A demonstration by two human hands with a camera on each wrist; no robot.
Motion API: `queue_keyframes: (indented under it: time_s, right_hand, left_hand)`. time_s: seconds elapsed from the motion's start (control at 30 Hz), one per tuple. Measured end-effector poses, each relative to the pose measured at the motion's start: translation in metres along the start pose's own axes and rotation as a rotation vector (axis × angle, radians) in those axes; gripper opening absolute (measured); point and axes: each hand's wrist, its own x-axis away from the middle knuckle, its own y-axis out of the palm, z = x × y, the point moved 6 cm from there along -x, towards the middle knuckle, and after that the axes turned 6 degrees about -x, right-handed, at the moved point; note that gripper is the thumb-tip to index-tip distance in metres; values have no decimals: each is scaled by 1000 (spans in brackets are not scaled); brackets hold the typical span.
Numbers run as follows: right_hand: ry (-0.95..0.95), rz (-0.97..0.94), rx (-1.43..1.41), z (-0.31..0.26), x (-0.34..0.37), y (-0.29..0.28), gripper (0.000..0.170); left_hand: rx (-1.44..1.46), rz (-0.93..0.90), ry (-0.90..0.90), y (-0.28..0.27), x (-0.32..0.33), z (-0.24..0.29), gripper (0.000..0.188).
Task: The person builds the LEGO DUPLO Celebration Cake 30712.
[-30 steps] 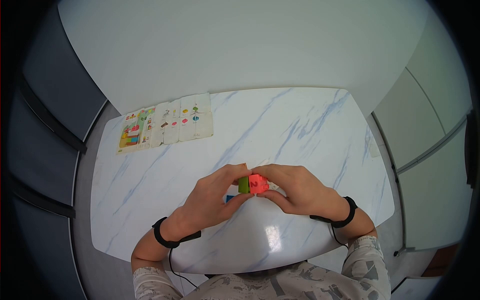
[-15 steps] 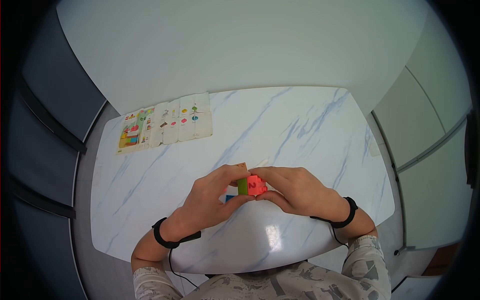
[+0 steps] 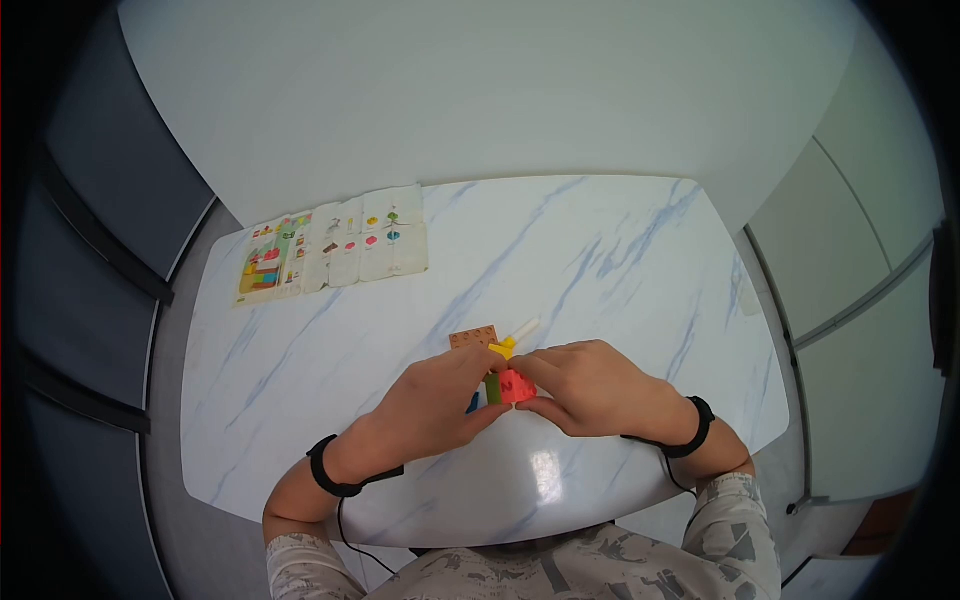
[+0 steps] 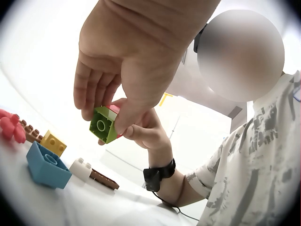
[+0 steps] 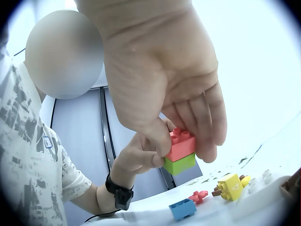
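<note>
A red brick marked 2 (image 3: 515, 386) is joined to a green brick (image 3: 493, 388) and held off the table. The left hand (image 3: 430, 402) pinches the green brick (image 4: 101, 125) between thumb and fingers, its hollow underside facing the left wrist camera. From the other side the right hand (image 3: 590, 388) grips the red brick (image 5: 181, 147), whose studs show in the right wrist view. Beneath the hands lie a blue brick (image 5: 182, 209), a red flower-like piece (image 5: 198, 197) and a yellow brick (image 5: 230, 187).
Past the hands are a brown studded plate (image 3: 473, 337) and a white stick-like piece (image 3: 525, 329). A creased picture sheet (image 3: 345, 245) lies at the far left of the marbled table (image 3: 620, 290). White and brown pieces (image 4: 104, 179) show in the left wrist view.
Both hands have moved slightly toward the body with the joined bricks. The brown plate and yellow pieces beyond them now show more. The sheet stays where it was.
</note>
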Motion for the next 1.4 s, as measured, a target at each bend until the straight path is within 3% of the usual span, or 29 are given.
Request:
queue_keyframes:
  time_s: [0.13, 0.23, 0.33, 0.43, 0.63, 1.4]
  right_hand:
    - [27, -94, 47, 7, 0, 8, 29]
    - [38, -54, 90, 7, 1, 1, 26]
    - [114, -42, 239, 20, 4, 5, 23]
    - [206, -33, 375, 40, 10, 12, 23]
    - [327, -104, 357, 53, 8, 22, 23]
    - [288, -138, 314, 50, 7, 26, 23]
  left_hand:
    - [25, -83, -28, 4, -1, 0, 46]
    - [-37, -57, -5, 6, 0, -4, 44]
    - [-67, -43, 101, 6, -1, 2, 42]
    - [-173, -66, 69, 14, -1, -6, 43]
    - [-307, -158, 22, 32, 0, -30, 44]
    - [-367, -136, 40, 24, 1, -14, 41]
